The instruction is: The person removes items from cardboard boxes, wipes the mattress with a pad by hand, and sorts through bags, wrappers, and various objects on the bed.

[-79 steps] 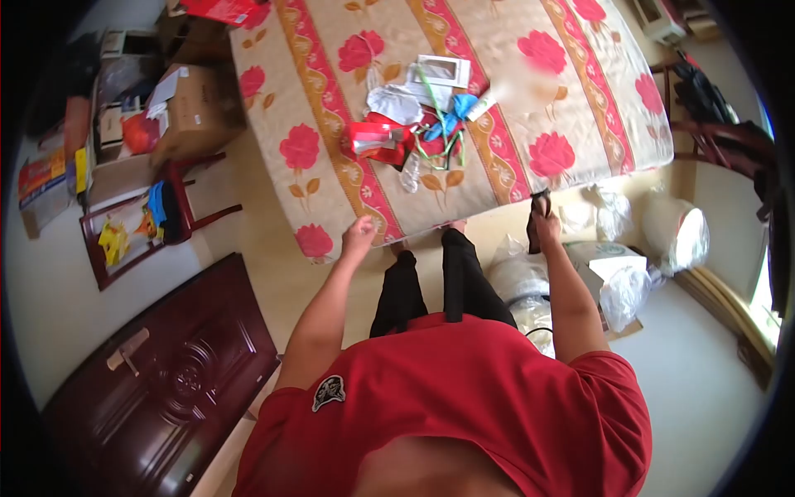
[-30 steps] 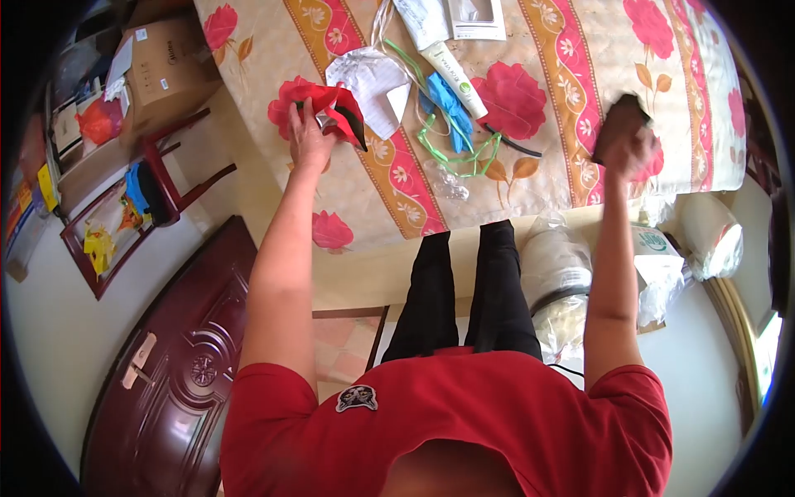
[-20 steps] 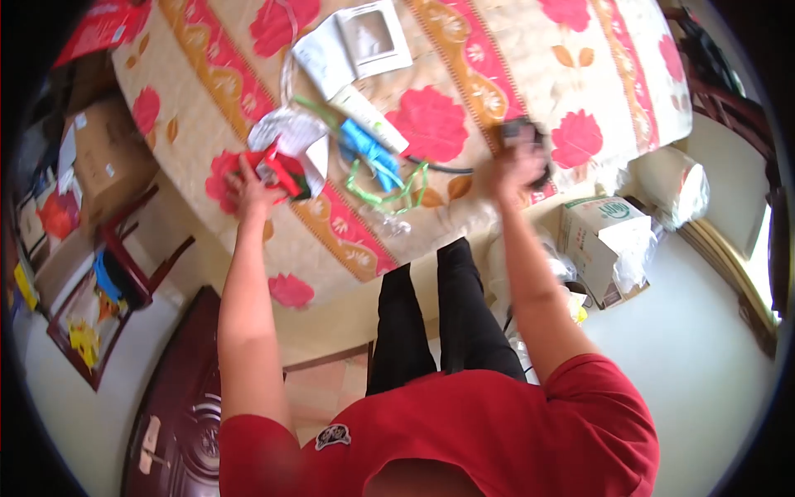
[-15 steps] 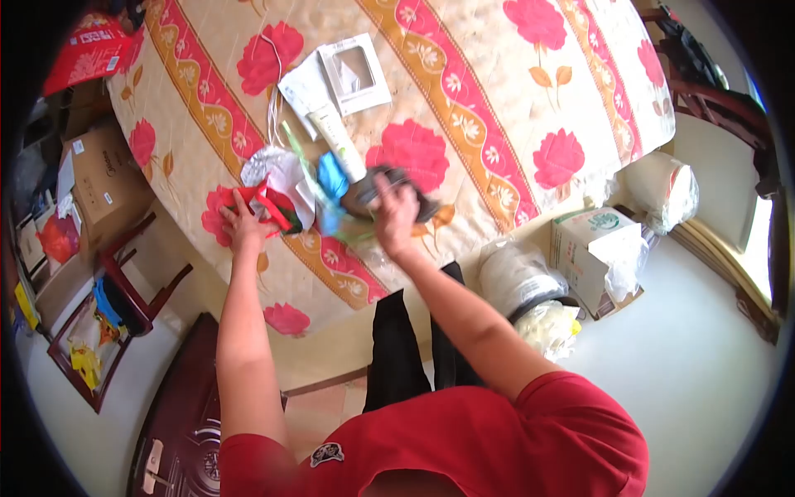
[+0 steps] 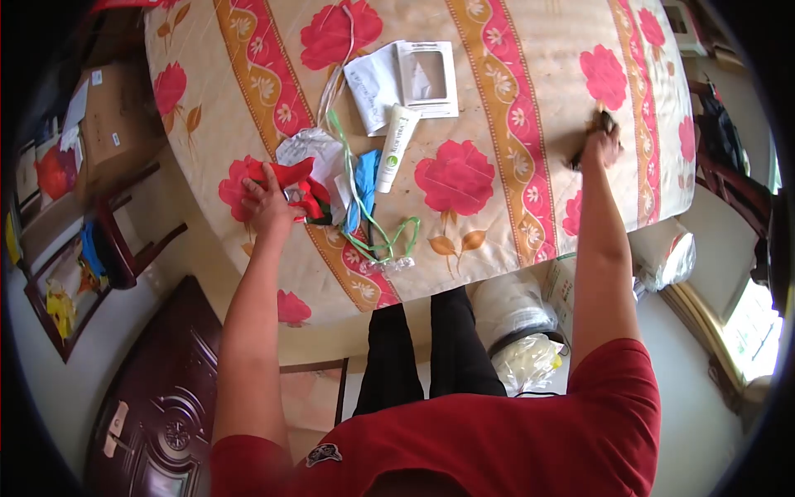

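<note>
My left hand [image 5: 269,205] lies at the left part of the table with its fingers spread, against a crumpled red wrapper or cloth [image 5: 291,174]. Far to the right, my right hand [image 5: 603,151] is closed on a dark, crumpled, cloth-like thing [image 5: 602,124] pressed to the tablecloth; most of it is hidden under the fingers. Beside the red thing lie crumpled silvery-white paper [image 5: 310,151], a blue piece [image 5: 365,182] and a tangled green string [image 5: 377,244]. A white aloe vera tube [image 5: 398,147] rests to their right.
The flowered tablecloth [image 5: 497,166] covers a rounded table. A white box with a window [image 5: 428,79] and a white paper [image 5: 373,87] lie at the back, near a pale cord [image 5: 333,83]. Bagged items [image 5: 513,315] stand below the front edge. A cardboard box [image 5: 120,124] is at left.
My right hand has swept far to the right with the dark thing, away from the pile. The left hand stays by the red thing. The view has shifted, and the tube and green string show more plainly.
</note>
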A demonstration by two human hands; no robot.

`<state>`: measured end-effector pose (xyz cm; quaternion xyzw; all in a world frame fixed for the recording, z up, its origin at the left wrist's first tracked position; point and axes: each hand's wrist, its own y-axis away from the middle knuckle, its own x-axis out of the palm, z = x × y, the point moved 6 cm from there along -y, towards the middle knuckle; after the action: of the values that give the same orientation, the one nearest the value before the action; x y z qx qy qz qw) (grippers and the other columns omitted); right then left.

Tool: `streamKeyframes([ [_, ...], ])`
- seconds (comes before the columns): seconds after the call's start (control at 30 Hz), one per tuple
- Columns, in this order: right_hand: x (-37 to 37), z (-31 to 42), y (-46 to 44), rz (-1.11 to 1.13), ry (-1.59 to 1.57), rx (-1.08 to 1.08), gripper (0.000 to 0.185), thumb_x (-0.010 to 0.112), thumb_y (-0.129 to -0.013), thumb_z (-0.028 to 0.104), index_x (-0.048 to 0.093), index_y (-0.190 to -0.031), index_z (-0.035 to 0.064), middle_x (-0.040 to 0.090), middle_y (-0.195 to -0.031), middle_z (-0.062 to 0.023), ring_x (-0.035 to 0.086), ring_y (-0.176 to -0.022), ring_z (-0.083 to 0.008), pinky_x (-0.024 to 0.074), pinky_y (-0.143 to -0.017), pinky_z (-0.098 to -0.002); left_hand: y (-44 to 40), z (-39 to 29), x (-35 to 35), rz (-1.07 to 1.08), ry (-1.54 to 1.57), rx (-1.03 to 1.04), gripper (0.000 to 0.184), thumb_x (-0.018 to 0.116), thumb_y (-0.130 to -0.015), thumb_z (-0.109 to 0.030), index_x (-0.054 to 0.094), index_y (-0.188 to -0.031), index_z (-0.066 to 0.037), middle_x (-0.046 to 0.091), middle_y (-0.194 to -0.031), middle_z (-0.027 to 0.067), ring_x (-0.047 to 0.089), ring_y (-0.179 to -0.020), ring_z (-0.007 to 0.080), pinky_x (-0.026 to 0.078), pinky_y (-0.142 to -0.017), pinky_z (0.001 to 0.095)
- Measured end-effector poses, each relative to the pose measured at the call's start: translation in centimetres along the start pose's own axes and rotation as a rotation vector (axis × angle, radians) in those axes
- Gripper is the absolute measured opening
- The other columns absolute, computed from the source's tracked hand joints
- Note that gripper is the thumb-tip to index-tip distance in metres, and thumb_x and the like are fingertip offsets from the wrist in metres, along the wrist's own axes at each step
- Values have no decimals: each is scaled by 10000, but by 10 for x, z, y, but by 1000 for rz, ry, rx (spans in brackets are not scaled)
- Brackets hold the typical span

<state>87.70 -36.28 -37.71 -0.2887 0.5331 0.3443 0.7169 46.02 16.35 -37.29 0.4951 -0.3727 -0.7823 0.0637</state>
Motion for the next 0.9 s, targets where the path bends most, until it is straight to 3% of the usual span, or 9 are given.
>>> streamKeyframes([
  [0.1,38,103,67,-76,-162,-618,374,520,-771,309,551,-1143,283,548,-974,-134,536,-897,-307,437,-735,-395,2,-2,1,6,7,-7,1219,833,-554,-319,-32,-1413,-320,-21,-1474,199,180,-1287,500,379,-945,549],
  [0.2,58,193,166,-43,-400,-963,337,523,-711,214,620,-1031,247,551,-854,-116,536,-770,-326,431,-686,-425,-4,2,5,-31,-12,9,1229,836,-549,-318,-39,-1412,-319,-28,-1472,203,173,-1288,502,386,-935,555],
  [0.47,4,176,370,519,-511,-1356,314,581,-749,192,637,-1055,235,518,-855,-78,505,-831,-262,396,-717,-388,-2,-1,3,-10,16,-6,1210,831,-560,-296,-23,-1417,-294,-23,-1468,218,190,-1281,507,377,-947,551],
  [0.57,-15,143,357,697,-500,-1259,402,628,-680,106,637,-1063,225,525,-862,-76,501,-800,-246,410,-677,-355,-2,0,3,-3,6,-6,1205,832,-561,-269,-14,-1419,-288,-22,-1467,220,185,-1285,501,365,-951,560],
  [0.63,-60,139,307,451,-504,-1258,454,643,-616,19,644,-1030,205,533,-733,-40,499,-761,-234,420,-667,-347,0,0,0,11,17,-2,1187,823,-580,-242,-14,-1421,-281,-26,-1468,221,167,-1296,492,357,-940,582],
  [0.7,-44,109,222,47,-168,-1351,318,672,-628,119,654,-945,134,582,-770,-20,506,-734,-218,427,-663,-350,3,-2,-4,28,34,-4,1176,817,-591,-237,-14,-1421,-279,-24,-1467,222,163,-1297,493,359,-931,587],
  [0.77,-32,64,120,-209,-268,-1067,204,604,-747,184,654,-932,112,542,-722,-70,509,-736,-236,431,-655,-355,5,-5,-8,38,39,-4,1169,813,-599,-233,-16,-1422,-278,-23,-1468,221,163,-1297,493,359,-927,587],
  [0.8,2,19,53,-20,-331,-683,358,552,-798,159,600,-1153,151,545,-914,-132,532,-823,-239,453,-748,-355,6,-4,-9,38,40,-6,1169,812,-601,-232,-19,-1422,-279,-24,-1468,221,162,-1297,493,359,-926,587],
  [0.9,13,19,45,-27,-386,-373,279,501,-798,148,631,-1045,131,524,-895,-155,537,-764,-269,451,-685,-363,7,-5,-8,37,35,-8,1172,812,-604,-233,-27,-1421,-285,-27,-1469,219,159,-1298,494,357,-924,589],
])
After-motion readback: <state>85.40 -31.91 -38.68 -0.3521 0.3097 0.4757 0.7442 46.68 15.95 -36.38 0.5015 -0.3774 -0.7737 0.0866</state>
